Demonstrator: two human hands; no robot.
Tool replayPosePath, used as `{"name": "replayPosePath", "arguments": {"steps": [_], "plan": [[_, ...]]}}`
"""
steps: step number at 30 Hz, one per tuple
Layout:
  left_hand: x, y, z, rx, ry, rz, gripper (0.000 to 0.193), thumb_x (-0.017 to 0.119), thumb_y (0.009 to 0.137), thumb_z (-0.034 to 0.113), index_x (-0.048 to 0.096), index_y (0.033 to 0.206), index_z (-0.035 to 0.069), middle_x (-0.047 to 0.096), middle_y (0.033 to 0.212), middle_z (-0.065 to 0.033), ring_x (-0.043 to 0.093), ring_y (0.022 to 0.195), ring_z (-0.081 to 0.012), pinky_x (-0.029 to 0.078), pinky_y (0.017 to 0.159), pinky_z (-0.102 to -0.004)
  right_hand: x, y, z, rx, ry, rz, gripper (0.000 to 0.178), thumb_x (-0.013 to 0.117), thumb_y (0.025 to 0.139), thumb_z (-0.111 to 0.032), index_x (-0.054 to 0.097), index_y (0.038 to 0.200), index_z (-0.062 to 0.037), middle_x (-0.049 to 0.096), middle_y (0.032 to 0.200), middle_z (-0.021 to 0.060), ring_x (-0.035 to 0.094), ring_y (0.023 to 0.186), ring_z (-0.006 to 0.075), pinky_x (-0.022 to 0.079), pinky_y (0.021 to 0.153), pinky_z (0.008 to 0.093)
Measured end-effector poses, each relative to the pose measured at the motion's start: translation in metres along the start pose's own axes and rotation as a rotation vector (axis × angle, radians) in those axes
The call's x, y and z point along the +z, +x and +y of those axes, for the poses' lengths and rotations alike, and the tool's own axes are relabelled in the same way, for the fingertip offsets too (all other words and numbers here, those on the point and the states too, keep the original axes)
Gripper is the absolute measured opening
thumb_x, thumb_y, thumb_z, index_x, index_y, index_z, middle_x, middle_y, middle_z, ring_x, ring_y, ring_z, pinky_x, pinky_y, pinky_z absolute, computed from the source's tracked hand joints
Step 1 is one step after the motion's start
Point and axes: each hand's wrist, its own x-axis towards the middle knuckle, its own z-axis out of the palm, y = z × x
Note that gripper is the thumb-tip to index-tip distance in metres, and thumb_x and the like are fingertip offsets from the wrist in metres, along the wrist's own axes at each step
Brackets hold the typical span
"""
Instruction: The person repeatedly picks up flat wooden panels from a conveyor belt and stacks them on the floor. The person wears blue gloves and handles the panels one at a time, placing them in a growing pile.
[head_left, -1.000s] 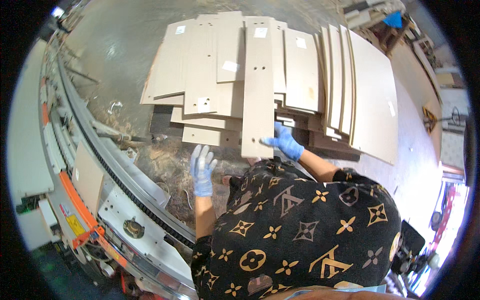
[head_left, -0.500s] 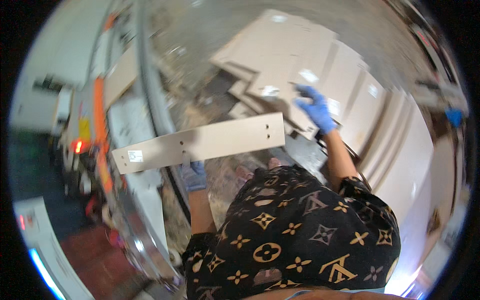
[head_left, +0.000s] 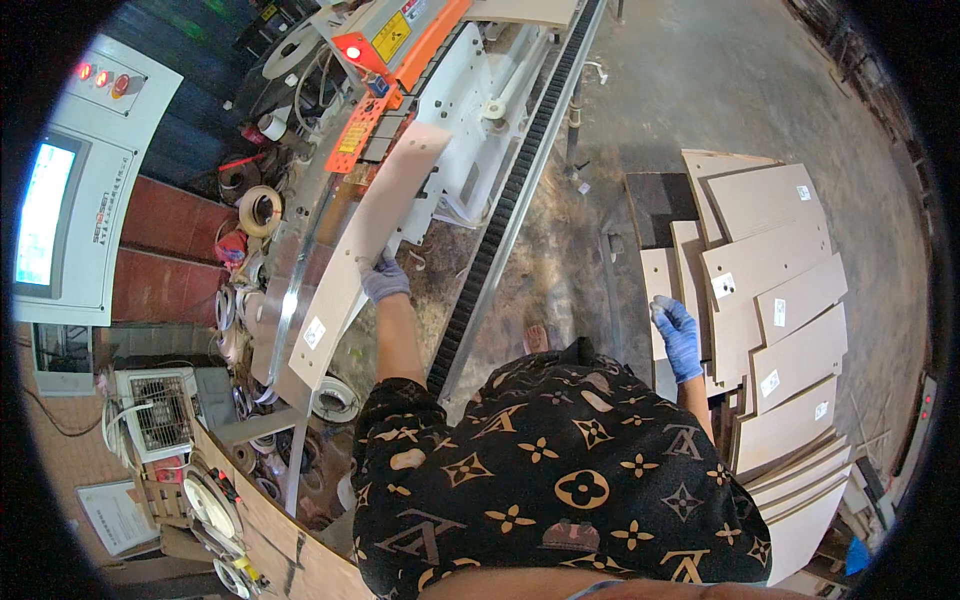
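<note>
A long, narrow beige panel point(head_left: 375, 225) with small holes and a white label lies slanted along the machine's feed bed. My left hand point(head_left: 386, 281), in a blue glove, grips its right edge near the middle. The panel's far end reaches beside the machine's orange guard point(head_left: 362, 130). Over on the right, my right hand point(head_left: 677, 338), gloved too, hovers by the near left side of the stacked beige panels point(head_left: 745, 320). Its fingers are curled together, and no object shows in them.
A black-topped roller rail point(head_left: 497, 235) runs lengthwise between me and the machine. At the far left stands a control cabinet point(head_left: 150, 110) with a lit screen. Rolls of edging tape point(head_left: 260, 210) and a heater-like box point(head_left: 158, 413) crowd the left side.
My view has turned left toward the machine. The panel in my left hand has swung from across my front to along the machine bed. My right hand's spread fingers have curled in.
</note>
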Motion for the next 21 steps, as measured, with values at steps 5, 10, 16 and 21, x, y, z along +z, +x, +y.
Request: {"name": "replayPosePath", "arguments": {"steps": [5, 10, 16, 21], "plan": [[0.013, 0.040, 0.026, -0.160, 0.120, 0.008, 0.036, 0.052, 0.086, 0.037, 0.057, 0.102, 0.005, 0.063, 0.096, -0.0071, 0.061, 0.084, -0.0183, 0.055, 0.070, -0.0340, 0.035, 0.014, -0.008, 0.034, -0.002, -0.018, 0.026, 0.060, 0.083, -0.004, 0.058, 0.109, -0.0004, 0.062, 0.098, 0.0029, 0.056, 0.089, 0.0094, 0.045, 0.082, 0.0237], [0.026, 0.014, 0.065, -0.356, 0.347, -0.118, 0.035, 0.053, 0.085, 0.040, 0.058, 0.103, 0.011, 0.063, 0.098, -0.0051, 0.060, 0.081, -0.0172, 0.052, 0.070, -0.0377, 0.060, 0.011, -0.022, 0.038, -0.031, -0.055, 0.025, 0.060, 0.083, -0.003, 0.058, 0.109, -0.0011, 0.062, 0.095, 0.0017, 0.055, 0.085, 0.0084, 0.046, 0.079, 0.0230], [0.023, -0.020, 0.154, 0.849, 1.783, -0.235, 0.050, 0.063, 0.074, 0.047, 0.056, 0.114, 0.017, 0.056, 0.116, -0.0098, 0.051, 0.104, -0.0272, 0.039, 0.088, -0.0452, 0.093, 0.016, -0.031, 0.116, -0.099, -0.116, 0.024, 0.060, 0.083, -0.004, 0.058, 0.107, -0.0020, 0.062, 0.092, 0.0016, 0.055, 0.082, 0.0080, 0.046, 0.075, 0.0228], [-0.015, -0.038, 0.216, 0.753, 2.422, 0.233, 0.073, 0.066, 0.062, 0.061, 0.049, 0.126, 0.031, 0.040, 0.136, -0.0111, 0.031, 0.127, -0.0328, 0.023, 0.103, -0.0504, 0.114, 0.026, -0.043, 0.065, -0.138, -0.155, 0.024, 0.062, 0.082, -0.004, 0.059, 0.106, -0.0022, 0.062, 0.092, 0.0015, 0.055, 0.082, 0.0087, 0.046, 0.077, 0.0236]]}}
